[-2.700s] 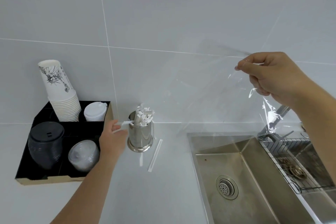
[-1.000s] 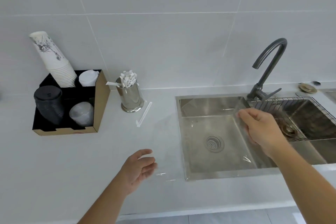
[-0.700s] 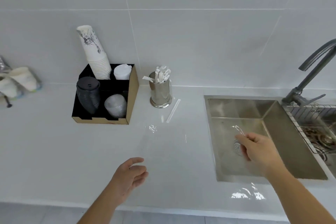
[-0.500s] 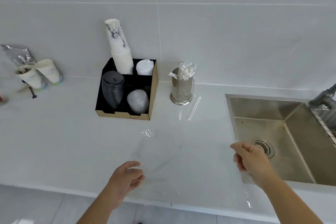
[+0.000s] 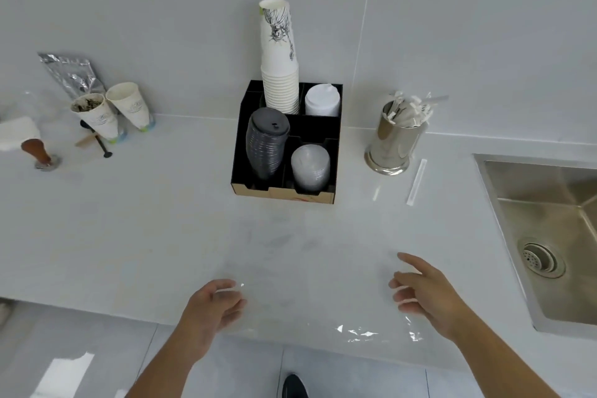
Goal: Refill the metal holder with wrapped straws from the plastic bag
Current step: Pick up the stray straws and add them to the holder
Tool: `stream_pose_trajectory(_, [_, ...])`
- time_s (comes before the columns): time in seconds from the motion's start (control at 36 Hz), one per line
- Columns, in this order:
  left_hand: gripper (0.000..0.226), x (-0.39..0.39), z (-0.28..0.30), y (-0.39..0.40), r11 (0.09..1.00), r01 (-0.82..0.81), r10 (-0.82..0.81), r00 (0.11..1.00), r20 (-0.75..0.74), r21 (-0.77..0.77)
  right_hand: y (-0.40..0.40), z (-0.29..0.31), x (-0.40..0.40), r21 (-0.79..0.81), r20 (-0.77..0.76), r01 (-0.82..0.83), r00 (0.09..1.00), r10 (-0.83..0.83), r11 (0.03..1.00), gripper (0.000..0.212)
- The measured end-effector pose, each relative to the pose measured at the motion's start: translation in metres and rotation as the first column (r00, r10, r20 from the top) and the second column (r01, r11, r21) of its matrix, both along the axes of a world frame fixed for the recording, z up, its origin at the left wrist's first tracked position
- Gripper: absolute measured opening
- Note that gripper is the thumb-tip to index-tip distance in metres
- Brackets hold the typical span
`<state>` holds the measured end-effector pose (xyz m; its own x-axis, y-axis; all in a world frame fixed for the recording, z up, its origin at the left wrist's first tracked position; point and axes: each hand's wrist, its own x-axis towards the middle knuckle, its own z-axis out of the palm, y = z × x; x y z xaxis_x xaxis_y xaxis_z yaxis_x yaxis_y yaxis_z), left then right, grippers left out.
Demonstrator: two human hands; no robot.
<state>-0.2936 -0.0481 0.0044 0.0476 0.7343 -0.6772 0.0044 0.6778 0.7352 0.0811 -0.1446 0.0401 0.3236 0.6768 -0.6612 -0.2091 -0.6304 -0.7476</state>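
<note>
Both hands, left hand [image 5: 215, 307] and right hand [image 5: 423, 292], hover with relaxed spread fingers over the flat plastic bag [image 5: 310, 271]

The metal holder [image 5: 394, 145] stands on the white tabletop [image 5: 129, 220], packed with wrapped straws [image 5: 410, 110]. One loose straw [image 5: 416, 181] lies just right of it; a black cup organizer [image 5: 287, 142] sits to its left. Nearer than the holder, both hands, left [image 5: 213, 310] and right [image 5: 423, 294], hover loosely spread over the clear plastic bag [image 5: 323, 300].
</note>
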Motion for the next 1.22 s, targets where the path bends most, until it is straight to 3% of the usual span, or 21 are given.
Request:
stream_pose_trajectory(0.14, [0.026, -0.025, -0.004, 0.026, 0.999, -0.016, 0.017, 0.999, -0.028, 0.032, 0.002, -0.008, -0.032, -0.042, 0.007, 0.006, 1.0, -0.006, 0.999, 0.045])
stream_pose_trajectory(0.28, [0.026, -0.044, -0.006, 0.049, 0.996, -0.002, 0.011, 0.995, -0.098, 0.084, 0.01, -0.02, -0.056, -0.127, 0.11, -0.003, 0.994, 0.017, 0.992, 0.016])
stream_pose_trajectory(0.56, [0.038, -0.071, -0.023, 0.073, 0.982, 0.042, 0.026, 0.935, -0.354, 0.182, 0.014, -0.04, -0.083, -0.243, 0.306, -0.086, 0.938, 0.161, 0.966, 0.004])
stream_pose_trajectory(0.92, [0.033, -0.08, -0.015, 0.078, 0.905, 0.327, -0.074, 0.752, -0.655, 0.272, 0.002, -0.037, -0.073, -0.242, 0.309, -0.084, 0.938, 0.158, 0.967, 0.007])
stream_pose_trajectory(1.0, [0.028, -0.073, -0.014, 0.076, 0.916, 0.28, -0.044, 0.782, -0.621, 0.288, -0.001, -0.037, -0.063, -0.218, 0.295, -0.08, 0.945, 0.144, 0.973, 0.008])
stream_pose_trajectory(1.11, [0.017, -0.049, -0.006, 0.072, 0.972, 0.03, 0.049, 0.944, -0.327, 0.231, -0.002, -0.035, -0.049, -0.152, 0.217, -0.036, 0.974, 0.069, 0.988, 0.009])
stream_pose_trajectory(1.22, [0.013, -0.013, 0.002, 0.065, 0.981, -0.018, 0.053, 0.983, -0.178, 0.191, 0.001, -0.03, -0.027, -0.106, 0.163, 0.008, 0.987, 0.01, 0.994, 0.01])
